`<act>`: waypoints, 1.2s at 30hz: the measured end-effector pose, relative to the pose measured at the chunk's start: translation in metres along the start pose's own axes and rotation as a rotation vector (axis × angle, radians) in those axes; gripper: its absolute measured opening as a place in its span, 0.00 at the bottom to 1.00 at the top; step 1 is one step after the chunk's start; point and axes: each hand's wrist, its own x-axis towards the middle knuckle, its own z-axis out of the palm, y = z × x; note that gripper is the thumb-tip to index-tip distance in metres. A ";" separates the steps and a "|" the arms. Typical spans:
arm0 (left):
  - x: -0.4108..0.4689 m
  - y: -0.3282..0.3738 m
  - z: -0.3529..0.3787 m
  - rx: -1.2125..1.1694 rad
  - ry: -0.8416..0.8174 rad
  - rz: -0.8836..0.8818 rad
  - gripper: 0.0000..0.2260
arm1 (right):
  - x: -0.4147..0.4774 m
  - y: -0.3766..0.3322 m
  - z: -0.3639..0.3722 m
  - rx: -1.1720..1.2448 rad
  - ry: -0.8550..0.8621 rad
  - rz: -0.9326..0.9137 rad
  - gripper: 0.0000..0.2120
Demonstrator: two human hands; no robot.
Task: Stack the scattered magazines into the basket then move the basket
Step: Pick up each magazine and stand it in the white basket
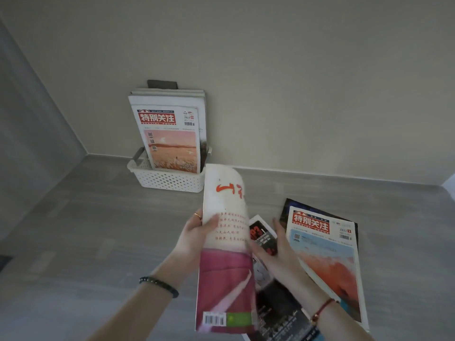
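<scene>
Grey plank flooring [73, 242] meets a plain beige wall [295, 70]. The white perforated basket [170, 180] sits against that wall, ahead of your left hand and a little to its left. Several magazines stand upright in it, with a red-masthead issue [172, 134] at the front. Your left hand [194, 235] grips a pink-and-white magazine [226, 242] by its left edge, thumb across the cover and fingers curled behind, so the copy is off the floor with its top bowing over. Your right hand [278, 252] is spread, fingers nearly straight, over a dark-covered magazine [278, 311] on the floor just right of the held one; blur hides whether it presses down. Further right of that hand lies a second red-masthead magazine [327, 254], resting on a black one [286, 207]. To do this step well, I judge you should steady the held copy's floppy top, turn it upright with its spine down, and slide it in front of the standing stack rather than drop it. The basket looks fairly full, and a bent corner could catch on its rim. Collect the floor copies afterwards, one at a time.
</scene>
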 end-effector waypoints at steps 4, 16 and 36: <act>-0.001 0.051 -0.013 0.023 -0.138 0.078 0.19 | 0.034 -0.022 -0.014 0.361 -0.082 0.060 0.43; 0.070 0.207 -0.075 0.467 0.108 0.606 0.07 | 0.145 -0.156 0.027 0.210 0.268 -0.374 0.10; 0.259 0.219 -0.177 0.511 0.459 0.522 0.06 | 0.306 -0.155 0.117 0.085 0.565 -0.133 0.06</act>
